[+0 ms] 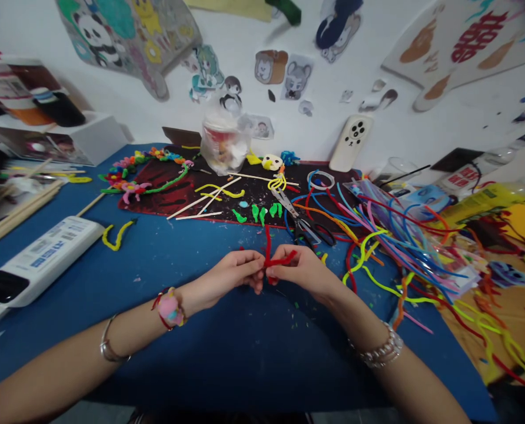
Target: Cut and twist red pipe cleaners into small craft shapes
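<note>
Between my hands is a bent red pipe cleaner, one end pointing up and another reaching to the right. My left hand pinches it from the left, thumb and fingers pressed together at the bend. From the right, my right hand grips the same pipe cleaner, its thumb lying below the right-hand end. The part between the fingertips is hidden. Just beyond my right hand lie black-handled scissors. Small green twisted pieces sit in a row past my fingers.
A heap of coloured pipe cleaners spreads over the right side. A phone leans on the wall near a bagged cup. Thin wooden sticks lie on the dark mat. At left are a flower garland and a white device.
</note>
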`<state>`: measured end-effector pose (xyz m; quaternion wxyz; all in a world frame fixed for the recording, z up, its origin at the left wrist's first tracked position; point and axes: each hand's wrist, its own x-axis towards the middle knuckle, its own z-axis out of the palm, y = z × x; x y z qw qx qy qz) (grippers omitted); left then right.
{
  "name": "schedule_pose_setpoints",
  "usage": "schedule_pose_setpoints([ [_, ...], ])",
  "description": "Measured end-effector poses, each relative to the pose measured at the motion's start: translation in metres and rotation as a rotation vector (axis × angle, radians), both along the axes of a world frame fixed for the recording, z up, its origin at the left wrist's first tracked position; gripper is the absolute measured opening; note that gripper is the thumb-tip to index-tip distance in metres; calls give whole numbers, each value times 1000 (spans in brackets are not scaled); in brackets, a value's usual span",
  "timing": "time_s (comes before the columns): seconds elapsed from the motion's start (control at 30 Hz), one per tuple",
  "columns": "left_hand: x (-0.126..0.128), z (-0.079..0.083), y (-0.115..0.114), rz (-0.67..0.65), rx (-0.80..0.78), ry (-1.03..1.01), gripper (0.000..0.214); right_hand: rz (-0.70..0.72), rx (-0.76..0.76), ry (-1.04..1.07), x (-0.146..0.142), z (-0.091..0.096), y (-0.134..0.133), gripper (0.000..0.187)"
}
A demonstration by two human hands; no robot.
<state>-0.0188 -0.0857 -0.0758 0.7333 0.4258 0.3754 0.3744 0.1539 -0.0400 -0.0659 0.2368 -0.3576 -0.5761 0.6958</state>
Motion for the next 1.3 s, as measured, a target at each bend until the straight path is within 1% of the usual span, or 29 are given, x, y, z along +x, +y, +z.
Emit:
schedule_pose_setpoints([
  [0.1,-1,2,0,-32,-14,-32,17,8,-17,14,0,1,0,17],
  [0.17,-2,2,2,-18,43,24,14,13,-27,14,1,1,0,16],
  [0.3,-2,1,6,44,245,301,14,16,-35,-14,1,-4,2,16],
  [0.4,-2,-2,6,74,332,457,18,12,-9,-51,0,-7,2,17],
  [0.5,-1,-4,3,91,444,586,18,-12,50,-98,-1,-8,0,14],
  [0.6,-1,-4,1,107,555,719,16,-28,141,-137,-3,-10,-2,10],
  [0.67,-1,-4,1,133,573,773,16,-44,226,-161,-4,-11,-4,8],
  [0.73,-1,-5,2,171,534,761,19,-76,357,-204,-5,-11,-7,7],
  [0.8,0,-5,4,205,448,667,21,-140,564,-248,-6,-10,-12,9],
  [0.9,1,-6,6,278,303,459,23,-213,902,-294,-7,-9,-18,14],
  [0.97,2,-7,6,349,230,369,21,-216,1049,-328,-9,-10,-20,17],
  [1.13,6,-10,1,453,141,296,18,-254,1325,-463,-11,-19,-24,24],
  [1.2,8,-10,0,479,132,285,18,-261,1388,-508,-12,-21,-26,25],
  [1.3,10,-10,-2,493,123,271,16,-287,1422,-546,-13,-22,-28,28],
])
